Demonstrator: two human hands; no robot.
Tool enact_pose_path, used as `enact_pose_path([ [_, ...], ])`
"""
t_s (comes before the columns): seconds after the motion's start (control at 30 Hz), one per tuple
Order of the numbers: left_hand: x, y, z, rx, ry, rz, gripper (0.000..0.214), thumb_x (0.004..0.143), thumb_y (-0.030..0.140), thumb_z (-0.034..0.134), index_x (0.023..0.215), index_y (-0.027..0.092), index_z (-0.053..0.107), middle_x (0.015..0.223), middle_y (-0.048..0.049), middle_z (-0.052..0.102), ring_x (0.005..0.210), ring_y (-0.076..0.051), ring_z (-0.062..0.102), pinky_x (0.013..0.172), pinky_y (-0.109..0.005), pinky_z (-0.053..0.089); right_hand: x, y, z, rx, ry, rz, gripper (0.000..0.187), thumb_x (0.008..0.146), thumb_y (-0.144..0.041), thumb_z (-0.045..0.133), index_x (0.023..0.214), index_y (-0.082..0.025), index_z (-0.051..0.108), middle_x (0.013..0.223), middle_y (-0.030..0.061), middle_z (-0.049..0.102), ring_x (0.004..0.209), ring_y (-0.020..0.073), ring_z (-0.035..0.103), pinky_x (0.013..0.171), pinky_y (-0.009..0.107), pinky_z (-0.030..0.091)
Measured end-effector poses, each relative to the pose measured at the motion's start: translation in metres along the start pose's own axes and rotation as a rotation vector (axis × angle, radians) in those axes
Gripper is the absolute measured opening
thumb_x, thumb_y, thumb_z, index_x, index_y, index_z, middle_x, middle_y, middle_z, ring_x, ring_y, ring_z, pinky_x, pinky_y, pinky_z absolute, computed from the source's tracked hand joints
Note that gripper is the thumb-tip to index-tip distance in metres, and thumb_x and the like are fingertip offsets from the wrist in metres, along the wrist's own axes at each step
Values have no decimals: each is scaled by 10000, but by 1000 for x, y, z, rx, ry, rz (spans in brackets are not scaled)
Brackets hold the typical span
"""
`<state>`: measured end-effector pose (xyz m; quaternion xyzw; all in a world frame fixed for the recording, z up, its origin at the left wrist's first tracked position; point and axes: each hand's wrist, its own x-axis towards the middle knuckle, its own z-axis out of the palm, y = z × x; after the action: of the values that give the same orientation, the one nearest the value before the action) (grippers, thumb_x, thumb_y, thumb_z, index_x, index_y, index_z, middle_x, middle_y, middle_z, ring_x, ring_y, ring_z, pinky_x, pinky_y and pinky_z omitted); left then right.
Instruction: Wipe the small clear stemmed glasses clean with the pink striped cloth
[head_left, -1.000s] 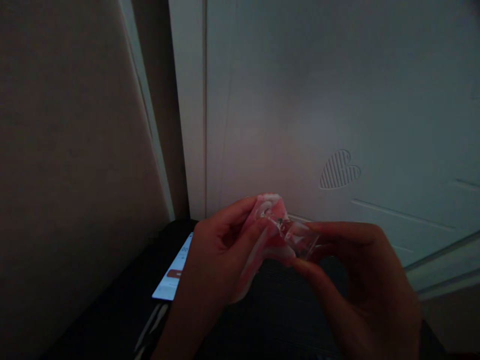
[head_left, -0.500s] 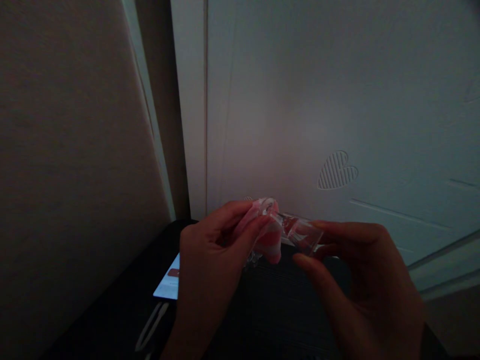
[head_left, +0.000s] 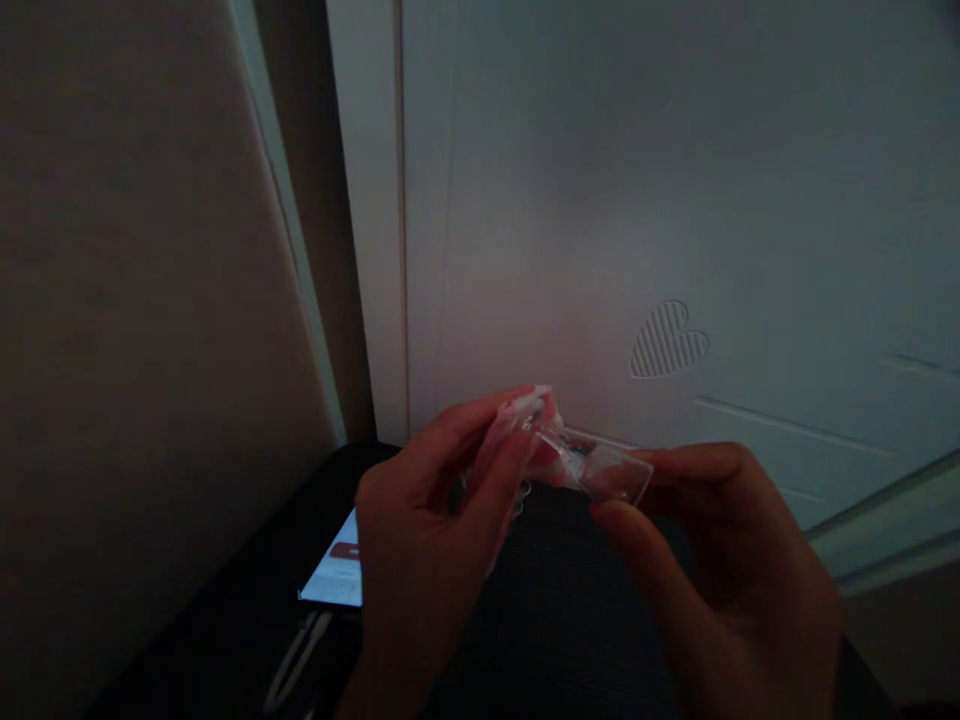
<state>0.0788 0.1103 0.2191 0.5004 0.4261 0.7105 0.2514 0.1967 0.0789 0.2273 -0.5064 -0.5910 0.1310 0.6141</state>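
The right hand [head_left: 727, 580] pinches the broad right end of a clear piece [head_left: 616, 474]; the left hand [head_left: 424, 540] clamps a pink cloth [head_left: 546, 460] against its narrow left end. The piece sits above the dark counter [head_left: 562, 620], long axis running left to right. At left lie a white cable [head_left: 289, 672] and a lit phone [head_left: 330, 582], its writing unreadable. Beyond stands a white panel [head_left: 540, 260] with a ribbed heart [head_left: 667, 345].

This looks like a dim corner of a home, judging by the pale panel [head_left: 540, 230] with its ribbed heart ornament [head_left: 667, 342], the plain brownish wall [head_left: 142, 330] at left, and the lit phone [head_left: 331, 580] with a white cable [head_left: 321, 627] on the dark counter [head_left: 570, 610].
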Motion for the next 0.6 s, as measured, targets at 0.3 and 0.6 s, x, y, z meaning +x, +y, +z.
enact_pose_path([
  [0.3, 3, -5, -1, -118, -130, -106, 178, 802, 249, 642, 957, 313, 702, 947, 54, 740, 802, -143, 706, 720, -192, 559, -3, 2, 0, -54, -17, -71, 278, 705, -208, 694, 935, -311, 577, 819, -69, 652, 710, 120, 613, 580, 236, 469],
  [0.6, 5, 0, -4, -59, -106, -140, 173, 796, 268, 637, 947, 293, 716, 911, 33, 748, 764, -148, 706, 654, -177, 553, 0, 4, 0, -116, -83, -138, 298, 751, -179, 648, 991, -325, 549, 920, -62, 638, 716, 129, 605, 624, 274, 497],
])
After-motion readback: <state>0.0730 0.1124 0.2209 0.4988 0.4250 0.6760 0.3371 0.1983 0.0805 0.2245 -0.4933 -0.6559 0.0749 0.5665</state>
